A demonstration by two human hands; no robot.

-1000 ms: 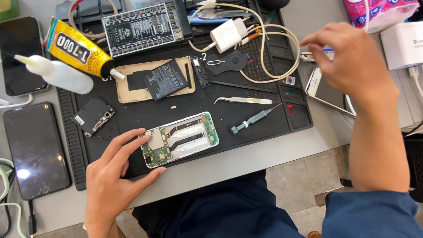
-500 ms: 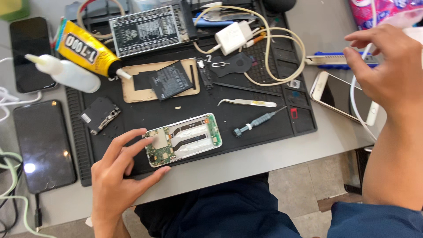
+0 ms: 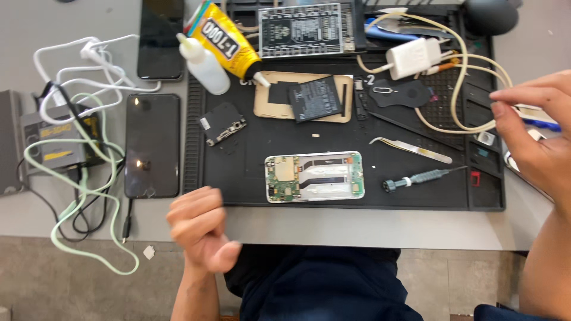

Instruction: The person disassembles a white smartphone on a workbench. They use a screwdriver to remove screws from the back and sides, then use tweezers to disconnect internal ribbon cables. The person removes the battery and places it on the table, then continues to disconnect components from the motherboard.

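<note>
Left hand (image 3: 199, 229) curls loosely, holding nothing, below the opened phone (image 3: 314, 176); right hand (image 3: 535, 139), fingers spread, hovers right of it, empty.

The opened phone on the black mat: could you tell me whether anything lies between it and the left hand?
Nothing visible does. The left hand hangs curled off the table edge, the opened phone lies beyond, with only bare mat between them.

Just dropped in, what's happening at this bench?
An opened phone with its circuit board exposed lies on the black work mat, untouched. The left hand is loosely curled at the table's near edge, holding nothing. The right hand is at the mat's right edge by the cream cable. Tweezers and a screwdriver lie beside the phone.
</note>
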